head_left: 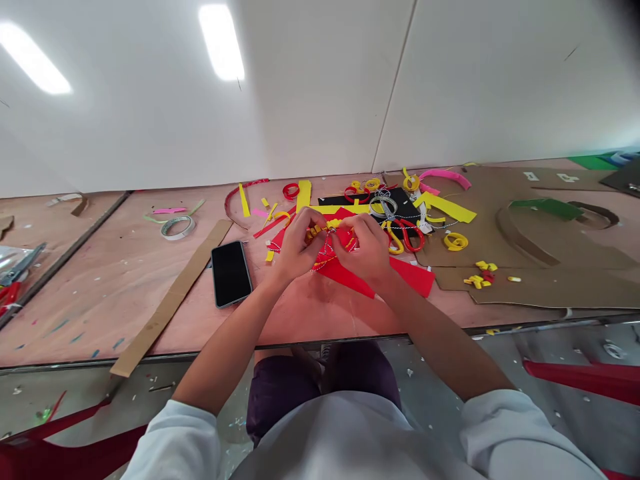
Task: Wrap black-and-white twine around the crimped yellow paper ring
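My left hand [300, 248] and my right hand [367, 250] are close together over the table, fingers pinched inward. Between them runs a thin black-and-white twisted string [327, 252], and the fingertips of both hands are closed on it. Small yellow rolled pieces [314, 232] show by my left fingers, partly covered by them. Under the hands lies red paper [345, 275] with yellow edging and loops of the same string. Just beyond my right hand are scissors with red and yellow handles [413, 237]. The exact grip at the fingertips is too small to make out.
A black phone [231, 273] and a long cardboard strip [170, 300] lie to the left, with a tape roll [178, 227] behind. Yellow paper strips [450, 207] clutter the back. At right, small yellow and red rolls [481, 275] sit on cardboard [550, 287]. A white wall [320, 87] stands behind.
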Demonstrator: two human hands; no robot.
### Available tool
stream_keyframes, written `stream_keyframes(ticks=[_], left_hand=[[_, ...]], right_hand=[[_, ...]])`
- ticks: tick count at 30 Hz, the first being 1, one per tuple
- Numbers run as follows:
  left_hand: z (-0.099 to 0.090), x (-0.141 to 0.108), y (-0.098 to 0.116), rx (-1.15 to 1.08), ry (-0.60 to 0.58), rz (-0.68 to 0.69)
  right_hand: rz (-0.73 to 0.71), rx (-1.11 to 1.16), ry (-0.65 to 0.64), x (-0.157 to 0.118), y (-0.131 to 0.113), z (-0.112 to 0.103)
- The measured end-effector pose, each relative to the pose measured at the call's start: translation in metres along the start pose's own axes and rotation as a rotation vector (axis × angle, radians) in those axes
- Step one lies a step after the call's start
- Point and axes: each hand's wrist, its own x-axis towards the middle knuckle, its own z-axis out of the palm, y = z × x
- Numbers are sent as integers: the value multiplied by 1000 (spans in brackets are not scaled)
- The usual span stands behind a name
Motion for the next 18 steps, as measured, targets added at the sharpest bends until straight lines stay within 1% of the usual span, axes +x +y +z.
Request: stream_keyframes(ticks=[5,8,10,13,18], left_hand=[[1,0,5,68,1,20],[3,1,8,84,-4,37],[4,1,10,87,-4,46],[5,1,9,109,-2,72],[4,2,7,145,-16,131]], right_hand=[[-57,-91,-28,-1,3,-2],[-118,-152,-12,-2,4,-1],[-129,-148,-2,-1,3,0],[-66,-44,-4,1,0,-1],[166,221,2,5,-4,-5]])
